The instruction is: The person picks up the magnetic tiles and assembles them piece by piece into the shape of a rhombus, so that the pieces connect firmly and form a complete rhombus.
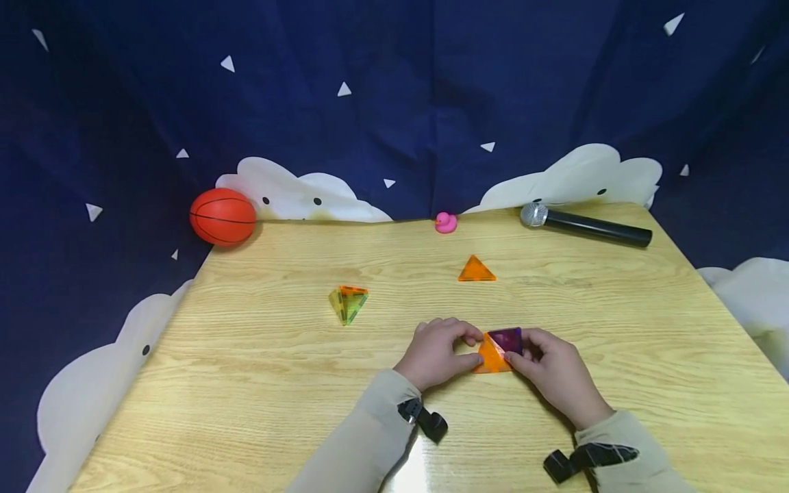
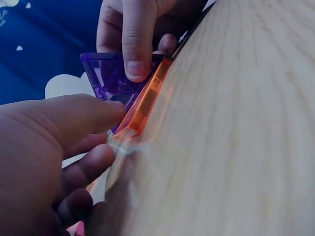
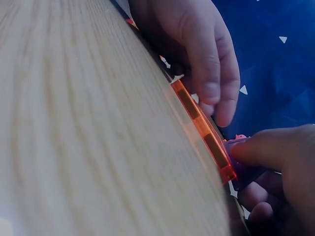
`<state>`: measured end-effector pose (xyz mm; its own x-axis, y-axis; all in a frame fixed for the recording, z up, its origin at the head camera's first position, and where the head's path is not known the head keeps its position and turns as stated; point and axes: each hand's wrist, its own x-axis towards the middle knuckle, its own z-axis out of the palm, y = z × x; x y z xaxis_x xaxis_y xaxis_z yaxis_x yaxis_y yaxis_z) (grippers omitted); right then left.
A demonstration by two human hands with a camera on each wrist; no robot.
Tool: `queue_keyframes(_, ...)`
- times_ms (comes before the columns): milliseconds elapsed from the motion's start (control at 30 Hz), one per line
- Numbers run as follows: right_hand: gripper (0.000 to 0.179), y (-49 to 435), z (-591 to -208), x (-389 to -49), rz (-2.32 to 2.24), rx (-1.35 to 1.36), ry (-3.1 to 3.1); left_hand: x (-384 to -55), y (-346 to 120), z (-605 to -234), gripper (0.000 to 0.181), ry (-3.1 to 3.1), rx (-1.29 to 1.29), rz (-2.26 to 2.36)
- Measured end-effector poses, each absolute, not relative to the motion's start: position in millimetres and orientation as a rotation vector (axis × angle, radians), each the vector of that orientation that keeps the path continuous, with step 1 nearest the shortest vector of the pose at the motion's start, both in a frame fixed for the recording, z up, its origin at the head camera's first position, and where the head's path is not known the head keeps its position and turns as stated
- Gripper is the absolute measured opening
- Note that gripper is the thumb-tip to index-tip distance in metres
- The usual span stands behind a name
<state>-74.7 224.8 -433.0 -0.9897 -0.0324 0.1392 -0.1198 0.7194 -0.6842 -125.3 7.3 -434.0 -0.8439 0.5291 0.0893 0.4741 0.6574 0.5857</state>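
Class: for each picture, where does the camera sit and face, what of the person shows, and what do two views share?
Head: on the person's head, facing forward and down at the pale wooden table; left hand, right hand and beige fabric sleeves show.
Left wrist: worn there, facing an orange triangular plastic tile and purple triangular plastic tile; both hands show.
Right wrist: worn there, facing the same tiles; both hands show.
The wrist views share the tiles, both hands and the table.

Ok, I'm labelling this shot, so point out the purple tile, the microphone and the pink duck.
Purple tile (image 1: 510, 338): head view, on its flat face.
Microphone (image 1: 590, 226): head view, on its black handle.
Pink duck (image 1: 448, 225): head view, on its body.
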Motion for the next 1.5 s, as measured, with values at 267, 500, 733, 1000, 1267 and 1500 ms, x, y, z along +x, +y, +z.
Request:
queue_keyframes(267,0.021,227,-433,-74,1.124,0.117,-2.801,-144,22,-439,0.029,2.814,0.727,1.146)
queue_keyframes(500,0.022,225,-434,-75,1.152,0.115,-2.801,-160,29,-440,0.036,2.835,0.673,1.195)
queue_keyframes(733,0.022,223,-435,-76,1.169,0.117,-2.791,-179,35,-440,0.055,2.738,0.671,1.337)
queue_keyframes(1000,0.021,226,-435,-75,1.166,0.115,-2.782,-198,48,-440,0.07,2.792,0.698,1.224)
queue_keyframes(1267,0.02,226,-434,-76,1.164,0.109,-2.783,-217,62,-438,0.067,2.914,0.745,0.808)
queue_keyframes(1500,0.018,226,-436,-76,1.187,0.112,-2.788,-219,64,-436,0.059,2.93,0.749,0.635)
